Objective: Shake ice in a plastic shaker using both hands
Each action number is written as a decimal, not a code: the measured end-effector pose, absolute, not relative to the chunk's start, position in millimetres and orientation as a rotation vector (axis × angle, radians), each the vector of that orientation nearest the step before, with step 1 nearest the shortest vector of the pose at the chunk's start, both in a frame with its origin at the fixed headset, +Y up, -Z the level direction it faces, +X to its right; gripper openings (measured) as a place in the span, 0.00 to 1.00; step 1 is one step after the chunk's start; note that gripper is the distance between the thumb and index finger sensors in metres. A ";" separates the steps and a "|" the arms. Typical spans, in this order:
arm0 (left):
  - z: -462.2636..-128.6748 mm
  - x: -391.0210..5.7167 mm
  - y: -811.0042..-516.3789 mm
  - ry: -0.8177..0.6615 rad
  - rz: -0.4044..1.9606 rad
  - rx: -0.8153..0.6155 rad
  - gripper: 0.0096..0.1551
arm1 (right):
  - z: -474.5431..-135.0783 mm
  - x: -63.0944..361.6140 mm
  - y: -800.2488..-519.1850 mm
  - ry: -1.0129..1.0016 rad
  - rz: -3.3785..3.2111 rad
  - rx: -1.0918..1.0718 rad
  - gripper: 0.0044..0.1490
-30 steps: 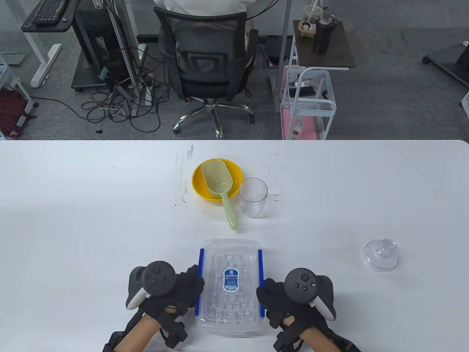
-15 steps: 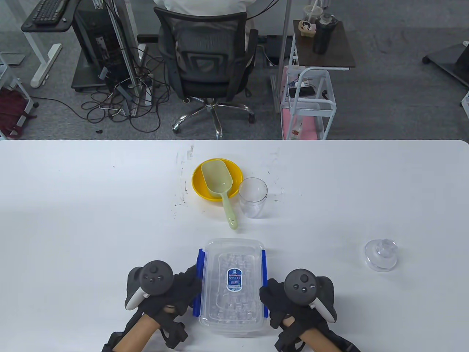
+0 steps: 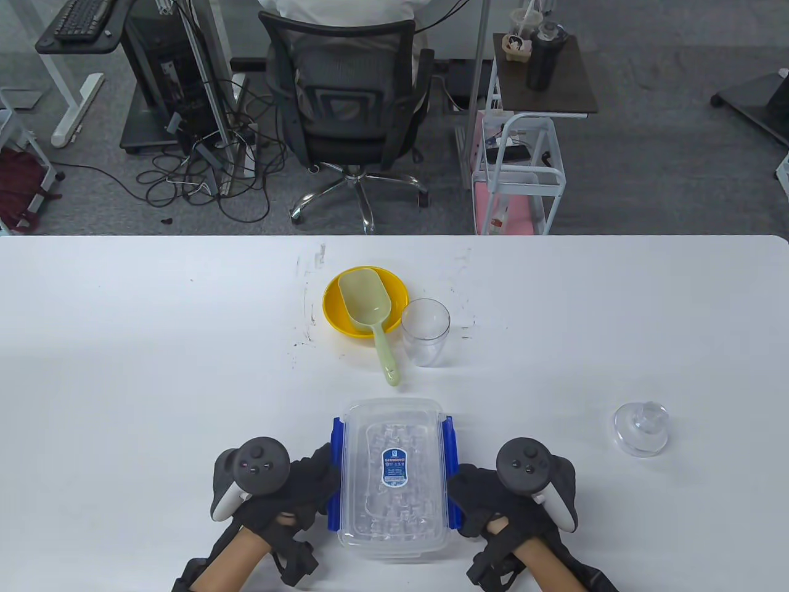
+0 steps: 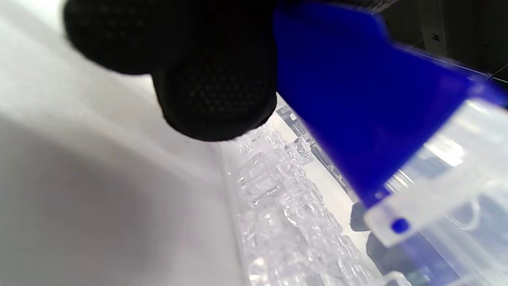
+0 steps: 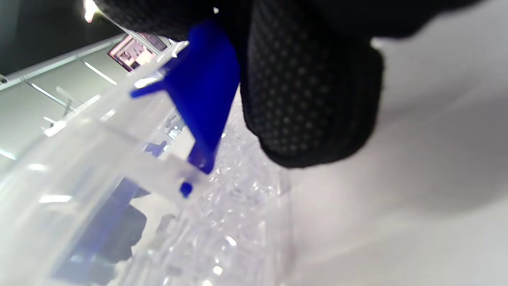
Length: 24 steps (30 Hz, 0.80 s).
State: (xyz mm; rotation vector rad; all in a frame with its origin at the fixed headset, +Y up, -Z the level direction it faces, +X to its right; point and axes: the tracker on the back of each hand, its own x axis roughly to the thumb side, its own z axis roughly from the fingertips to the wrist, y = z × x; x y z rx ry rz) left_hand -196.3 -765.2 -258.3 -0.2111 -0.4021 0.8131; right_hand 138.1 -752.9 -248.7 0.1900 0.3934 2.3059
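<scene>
A clear lidded ice box point(image 3: 394, 431) full of ice cubes lies at the table's near edge between my hands. My left hand point(image 3: 314, 481) holds its left blue latch point(image 3: 335, 475) and my right hand point(image 3: 468, 493) holds its right blue latch point(image 3: 449, 475); both latches are swung outward. In the left wrist view my fingertips point(image 4: 214, 87) sit on the latch point(image 4: 357, 107) above the ice point(image 4: 278, 206). In the right wrist view a fingertip point(image 5: 309, 99) lies against the latch point(image 5: 206, 91). The clear shaker cup point(image 3: 425, 332) stands open mid-table. Its clear lid point(image 3: 641, 428) lies at the right.
A yellow bowl point(image 3: 336, 314) holds a pale green scoop point(image 3: 370, 308) just left of the shaker cup, with the scoop handle pointing toward the ice box. The table's far edge point(image 3: 394, 237) borders an office floor with a chair.
Both blue latches have swung out from the box sides. My right hand has moved right and slightly back with its latch. The box has shifted a little to the right.
</scene>
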 end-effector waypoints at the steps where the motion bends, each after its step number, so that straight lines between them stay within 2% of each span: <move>1: -258.1 -196.5 -764.4 -0.395 0.797 -0.194 0.36 | -248.3 138.6 -751.4 0.368 2.338 0.192 0.59; 3: -257.4 -197.5 -762.3 -0.365 0.761 -0.141 0.35 | -246.9 139.7 -746.5 0.265 2.445 0.181 0.62; 6: -253.7 -198.3 -756.9 -0.339 0.633 -0.062 0.33 | -243.4 139.8 -735.7 -0.019 2.674 0.212 0.65; 7: -249.6 -197.5 -752.2 -0.320 0.533 0.005 0.34 | -240.3 138.3 -730.3 -0.127 2.735 0.242 0.65; 9: -244.4 -194.2 -742.6 -0.339 0.339 0.108 0.35 | -235.1 134.3 -723.4 -0.201 2.748 0.294 0.63; 11: -241.3 -191.1 -738.5 -0.357 0.328 0.140 0.34 | -231.9 128.8 -721.1 -0.166 2.692 0.370 0.59; 14: -239.6 -188.6 -746.0 -0.368 0.500 0.032 0.37 | -229.7 120.8 -726.2 -0.035 2.641 0.431 0.59; 17: -236.5 -182.2 -754.1 -0.418 0.632 -0.096 0.39 | -228.4 117.6 -729.1 0.035 2.629 0.458 0.64; 24: -232.6 -178.2 -754.0 -0.444 0.615 -0.070 0.42 | -231.8 119.7 -733.1 0.095 2.522 0.437 0.67</move>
